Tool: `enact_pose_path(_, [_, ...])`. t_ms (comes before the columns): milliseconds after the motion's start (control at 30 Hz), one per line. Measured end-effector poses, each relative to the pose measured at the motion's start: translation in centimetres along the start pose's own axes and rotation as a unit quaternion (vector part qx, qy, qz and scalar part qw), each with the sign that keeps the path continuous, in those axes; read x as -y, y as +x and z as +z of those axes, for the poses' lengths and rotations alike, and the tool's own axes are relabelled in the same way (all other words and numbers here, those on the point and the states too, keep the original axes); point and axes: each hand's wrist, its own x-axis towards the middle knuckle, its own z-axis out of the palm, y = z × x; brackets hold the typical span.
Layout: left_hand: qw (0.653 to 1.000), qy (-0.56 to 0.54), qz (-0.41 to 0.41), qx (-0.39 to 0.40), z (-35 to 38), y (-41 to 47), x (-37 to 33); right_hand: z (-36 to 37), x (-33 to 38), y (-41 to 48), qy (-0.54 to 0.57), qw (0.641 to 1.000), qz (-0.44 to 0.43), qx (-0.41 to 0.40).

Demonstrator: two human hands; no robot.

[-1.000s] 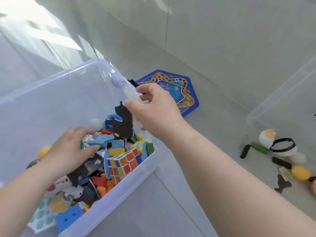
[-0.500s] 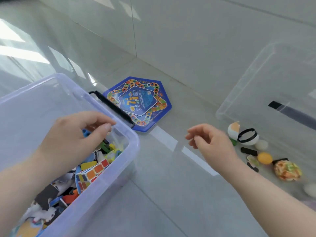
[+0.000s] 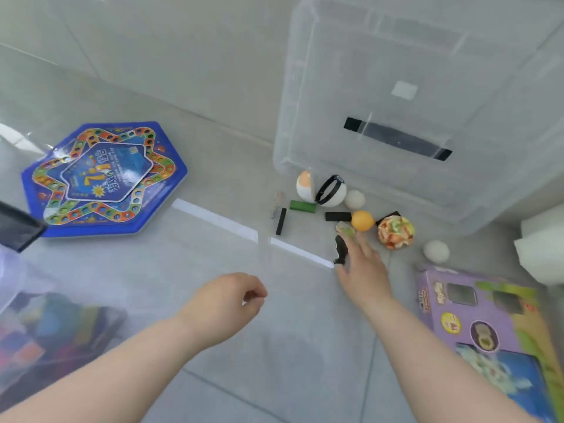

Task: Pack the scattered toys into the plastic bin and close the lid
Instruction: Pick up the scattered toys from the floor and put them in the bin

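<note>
The right hand [image 3: 363,265] reaches out low over the tiled floor [image 3: 213,270] with its fingers straight and spread, gripping nothing. A flat black cut-out piece [image 3: 340,250] lies just beside its forefinger, and whether they touch I cannot tell. Just past the fingertips are a small yellow-green piece [image 3: 345,228] and an orange ball [image 3: 362,220], with a black block [image 3: 338,216] and a mottled orange-and-green ball [image 3: 395,232] near them. Farther off lie a green block [image 3: 302,206], a second black block [image 3: 281,221], a white-and-orange egg toy [image 3: 305,186], a white ball with a black band [image 3: 331,190] and two plain white balls [image 3: 355,199] [image 3: 436,251]. The left hand [image 3: 225,303] hangs above the floor, fingers loosely curled on nothing. The plastic bin [image 3: 12,270], blurred and holding coloured toys, sits at lower left. A blue hexagonal game board [image 3: 103,178] lies beyond it, a clear plastic container [image 3: 396,71] stands behind the toys, and a purple toy box [image 3: 488,331] lies at right.
</note>
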Motion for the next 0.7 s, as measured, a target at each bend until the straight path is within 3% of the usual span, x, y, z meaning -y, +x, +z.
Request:
enact_pose_path(200, [0.993, 0.014, -0.118, 0.010, 2.3, 1.7, 1.8, 1.7, 0.7, 2.6, -0.109, 0.994, -0.004, -0.008])
enact_pose_path(267, [0.991, 0.001, -0.135, -0.018, 2.3, 2.8, 1.6, 2.9, 0.3, 2.8, -0.095, 0.989, -0.047, -0.101])
enact_pose_path(433, [0.988, -0.019, -0.131, -0.084, 2.1, 6.8, -0.5, 6.7, -1.1, 1.2, -0.064, 0.955, -0.145, -0.249])
enact_pose_path(567, [0.992, 0.003, -0.095, -0.080, 1.8, 10.1, -2.6, 7.5, -1.9, 0.3, -0.069, 0.946, -0.154, -0.277])
enact_pose_path(700, [0.990, 0.111, -0.087, -0.027, 1.7, 11.9, -2.8, 7.3, -2.0, 0.6, -0.090, 0.942, -0.168, -0.276])
